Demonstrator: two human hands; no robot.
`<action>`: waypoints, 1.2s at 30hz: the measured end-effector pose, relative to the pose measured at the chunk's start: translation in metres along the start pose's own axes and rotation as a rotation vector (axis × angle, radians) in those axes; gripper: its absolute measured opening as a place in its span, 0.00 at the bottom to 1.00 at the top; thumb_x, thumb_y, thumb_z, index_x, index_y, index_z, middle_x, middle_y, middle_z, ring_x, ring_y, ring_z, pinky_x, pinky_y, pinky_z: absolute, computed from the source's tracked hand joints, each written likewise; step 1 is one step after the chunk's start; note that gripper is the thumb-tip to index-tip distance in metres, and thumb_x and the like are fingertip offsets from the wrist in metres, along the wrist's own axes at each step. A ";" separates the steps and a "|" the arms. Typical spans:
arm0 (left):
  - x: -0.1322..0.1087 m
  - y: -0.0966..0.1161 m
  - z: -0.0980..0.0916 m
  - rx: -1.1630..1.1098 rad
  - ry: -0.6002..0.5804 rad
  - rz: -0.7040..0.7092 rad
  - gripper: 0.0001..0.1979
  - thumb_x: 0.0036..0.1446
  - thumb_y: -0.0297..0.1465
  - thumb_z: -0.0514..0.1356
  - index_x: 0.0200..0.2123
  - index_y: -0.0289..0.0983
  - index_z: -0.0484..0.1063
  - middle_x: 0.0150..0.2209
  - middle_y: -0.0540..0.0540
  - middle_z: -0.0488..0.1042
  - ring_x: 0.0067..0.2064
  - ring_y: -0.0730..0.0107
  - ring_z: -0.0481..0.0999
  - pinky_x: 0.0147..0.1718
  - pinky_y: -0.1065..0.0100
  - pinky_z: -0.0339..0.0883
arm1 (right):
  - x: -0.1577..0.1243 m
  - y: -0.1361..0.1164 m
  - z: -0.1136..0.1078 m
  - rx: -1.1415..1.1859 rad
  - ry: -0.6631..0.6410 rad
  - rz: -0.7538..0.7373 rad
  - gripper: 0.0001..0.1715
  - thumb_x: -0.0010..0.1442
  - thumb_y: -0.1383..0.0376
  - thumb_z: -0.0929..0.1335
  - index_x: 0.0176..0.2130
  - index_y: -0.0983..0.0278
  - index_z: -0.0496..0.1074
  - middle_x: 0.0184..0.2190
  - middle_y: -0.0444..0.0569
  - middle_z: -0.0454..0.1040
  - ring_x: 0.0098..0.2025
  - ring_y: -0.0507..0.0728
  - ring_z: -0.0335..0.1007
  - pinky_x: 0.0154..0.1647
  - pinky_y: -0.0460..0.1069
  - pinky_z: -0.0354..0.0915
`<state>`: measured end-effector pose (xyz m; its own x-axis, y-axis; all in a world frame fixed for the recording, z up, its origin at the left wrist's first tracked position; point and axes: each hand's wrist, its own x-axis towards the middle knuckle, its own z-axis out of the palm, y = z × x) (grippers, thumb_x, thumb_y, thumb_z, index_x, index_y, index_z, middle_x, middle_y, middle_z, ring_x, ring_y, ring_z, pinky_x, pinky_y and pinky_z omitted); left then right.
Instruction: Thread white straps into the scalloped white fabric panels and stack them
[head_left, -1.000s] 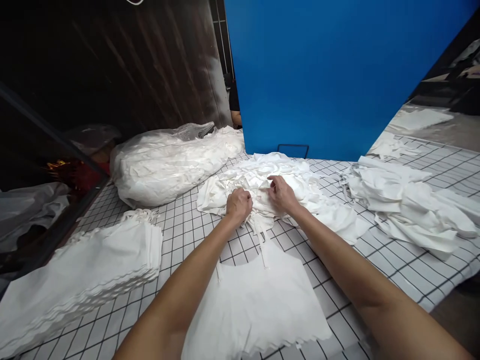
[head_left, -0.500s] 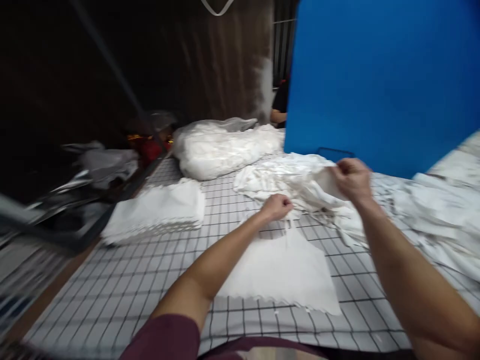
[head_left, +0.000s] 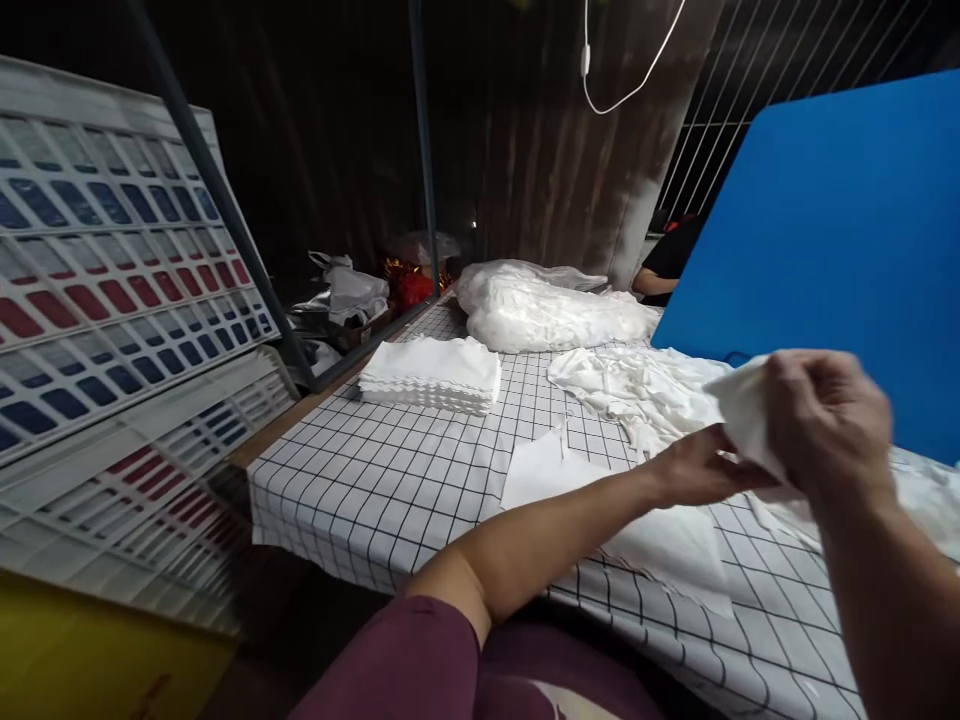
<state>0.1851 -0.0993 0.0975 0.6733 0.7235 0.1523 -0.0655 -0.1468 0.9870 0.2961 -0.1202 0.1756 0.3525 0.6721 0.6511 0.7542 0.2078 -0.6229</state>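
A small piece of white cloth is raised above the right part of the table. My right hand is closed on it, fingers wrapped round its right side. My left hand meets the same piece from below, thumb and fingers pinching its lower edge; the fingertips are partly hidden behind the right hand. Beneath my left forearm lies a flat white cloth panel with a wavy edge. Behind the hands is a crumpled heap of white cloth.
A neat stack of white cloths sits on the checked tablecloth. Farther back lies a clear plastic bag of white material. A blue board stands at the right, with a person's arm beside it. Plastic crates stand left.
My view has swung left, bringing the crates into sight. Both hands have come together; the left has left the table surface and joined the right at the raised cloth.
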 end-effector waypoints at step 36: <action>-0.182 -0.029 -0.185 1.006 0.515 -0.585 0.12 0.51 0.39 0.59 0.23 0.37 0.73 0.26 0.46 0.73 0.29 0.66 0.69 0.27 0.70 0.57 | -0.126 0.123 0.018 0.627 -0.808 0.566 0.22 0.57 0.48 0.72 0.36 0.64 0.69 0.29 0.42 0.66 0.28 0.48 0.59 0.27 0.44 0.55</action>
<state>-0.0717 -0.1019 0.0505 0.0347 0.9972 -0.0657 0.8809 0.0005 0.4733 0.3348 -0.1663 0.0090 -0.0744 0.9908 -0.1128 0.1166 -0.1037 -0.9878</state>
